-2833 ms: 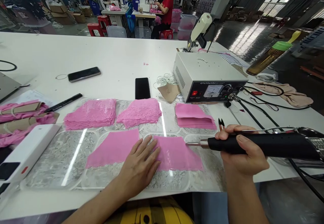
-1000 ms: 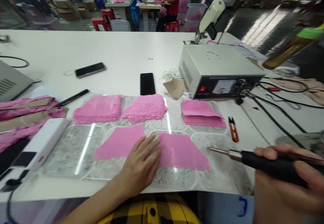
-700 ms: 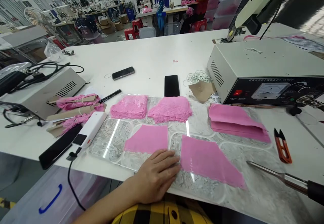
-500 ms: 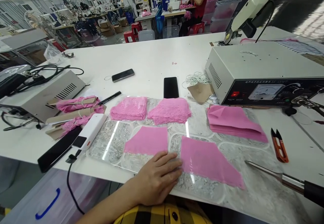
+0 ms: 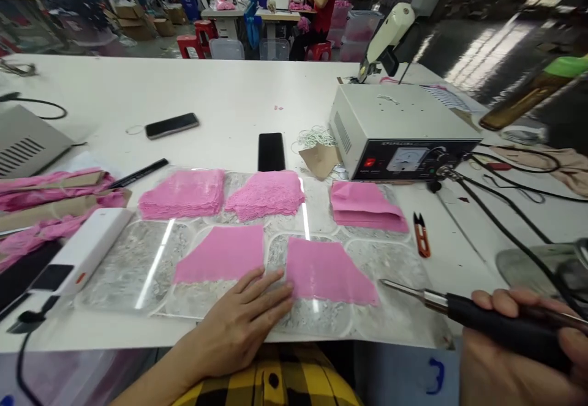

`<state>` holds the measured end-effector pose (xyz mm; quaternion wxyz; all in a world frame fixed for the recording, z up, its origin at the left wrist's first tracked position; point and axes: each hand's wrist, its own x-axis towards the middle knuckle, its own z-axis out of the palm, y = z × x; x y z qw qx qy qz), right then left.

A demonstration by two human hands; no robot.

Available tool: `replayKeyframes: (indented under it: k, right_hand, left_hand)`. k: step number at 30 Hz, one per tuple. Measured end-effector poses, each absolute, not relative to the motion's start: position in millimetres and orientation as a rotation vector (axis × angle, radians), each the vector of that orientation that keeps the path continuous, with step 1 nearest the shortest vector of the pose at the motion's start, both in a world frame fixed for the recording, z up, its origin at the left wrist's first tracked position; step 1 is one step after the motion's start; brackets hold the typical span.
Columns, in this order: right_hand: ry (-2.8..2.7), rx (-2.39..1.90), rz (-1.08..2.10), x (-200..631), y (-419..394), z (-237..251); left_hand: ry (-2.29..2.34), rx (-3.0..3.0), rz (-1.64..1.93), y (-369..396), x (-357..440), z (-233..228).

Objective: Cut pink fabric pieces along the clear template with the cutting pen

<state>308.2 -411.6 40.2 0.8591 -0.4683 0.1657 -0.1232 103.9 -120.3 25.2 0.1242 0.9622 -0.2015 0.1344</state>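
With the left hand [image 5: 245, 320] flat, fingers spread, pinning two pink fabric pieces [image 5: 328, 271] on the clear mat [image 5: 138, 277], the right hand [image 5: 519, 332] grips the cutting wand [image 5: 463, 311], apparently about to trim, tip needing the fabric's edge.

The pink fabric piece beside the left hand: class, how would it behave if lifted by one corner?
The pink piece looks thin and lies flat, so it would probably droop limply. It seems very light. On the glossy mat it may slide easily when pushed.
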Motion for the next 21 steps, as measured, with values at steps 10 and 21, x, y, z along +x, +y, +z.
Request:
replayKeyframes:
  k: [10, 21]
  right_hand:
    - [0.015, -1.088, -0.231, 289.5, -416.5, 35.8]
    - [0.015, -1.088, -0.241, 289.4, -423.1, 36.9]
  left_hand:
    - [-0.610, 2.764, 0.453, -116.2, 105.9, 18.9]
    - [-0.599, 2.739, 0.417, -113.1, 100.9, 8.3]
